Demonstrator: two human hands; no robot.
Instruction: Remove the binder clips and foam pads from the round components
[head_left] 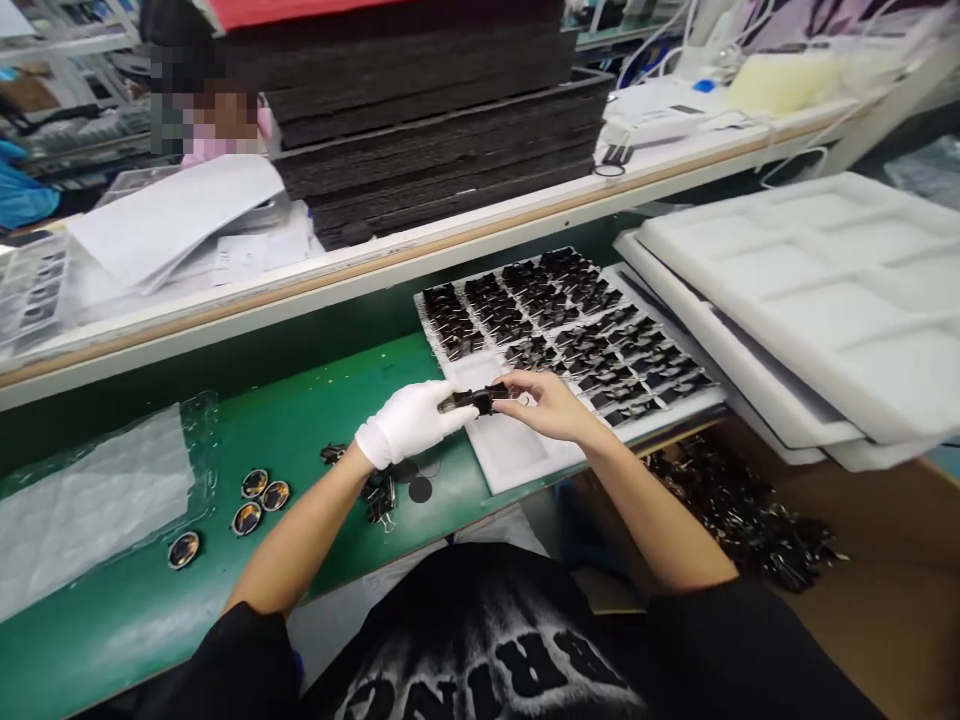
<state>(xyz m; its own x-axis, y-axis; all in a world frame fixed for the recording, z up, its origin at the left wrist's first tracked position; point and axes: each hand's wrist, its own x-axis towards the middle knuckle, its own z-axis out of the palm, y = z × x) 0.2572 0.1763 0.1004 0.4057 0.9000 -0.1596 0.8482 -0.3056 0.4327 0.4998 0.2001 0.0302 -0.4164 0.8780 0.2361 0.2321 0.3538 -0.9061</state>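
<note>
My left hand (409, 422), in a white glove, and my bare right hand (553, 403) meet over the near left part of a white foam tray (517, 455). Between them are black binder clips (484, 401), gripped from both sides; what the clips clamp is hidden by my fingers. Rows of similar black clips with metal handles (592, 340) fill the tray's other compartments. Below my left wrist lie a few loose binder clips (379, 497) and a thin black disc (420, 489) on the green tabletop.
Several round, silver-rimmed pieces (255, 484) and a clear plastic tray (97, 510) lie at the left. Stacked white foam trays (832, 290) stand at the right. Beneath them, a cardboard box (885, 560) holds many black clips. A raised shelf edge (375, 265) runs behind; a person sits beyond.
</note>
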